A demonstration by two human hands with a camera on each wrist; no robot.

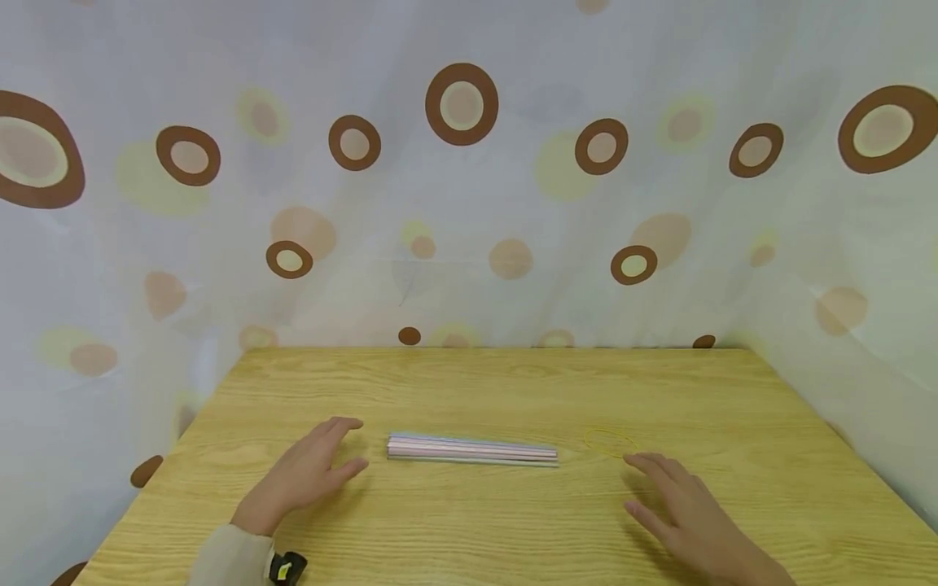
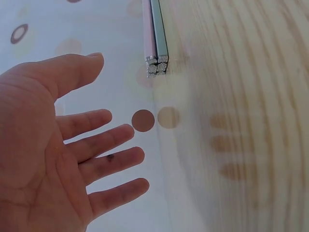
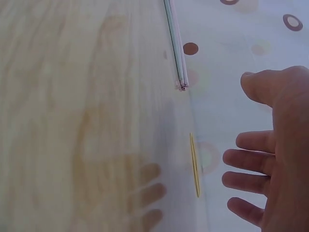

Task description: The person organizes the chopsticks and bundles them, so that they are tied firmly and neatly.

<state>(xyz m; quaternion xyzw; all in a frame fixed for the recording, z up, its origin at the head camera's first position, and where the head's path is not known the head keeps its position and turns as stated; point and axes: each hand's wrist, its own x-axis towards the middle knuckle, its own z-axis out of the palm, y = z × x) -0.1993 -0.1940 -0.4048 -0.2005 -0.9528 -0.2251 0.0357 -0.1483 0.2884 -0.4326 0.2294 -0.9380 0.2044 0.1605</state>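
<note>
Left hand [image 1: 311, 468] flat, fingers spread, right hand [image 1: 685, 505] likewise, both holding nothing

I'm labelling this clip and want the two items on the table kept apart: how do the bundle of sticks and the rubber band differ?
The bundle of sticks is straight, long and pink-and-grey; the rubber band is a thin yellow loop. The bundle lies between the hands, its end nearer the left hand; the band lies by the right hand fingertips. The bundle is stacked thick; the band lies flat. Both rest untouched on the wooden table.

A light wooden surface [image 1: 469, 521] with visible grain fills the lower view; behind and beside it hangs a pale curtain [image 1: 469, 203] printed with brown rings and faded tan and yellow dots.
</note>
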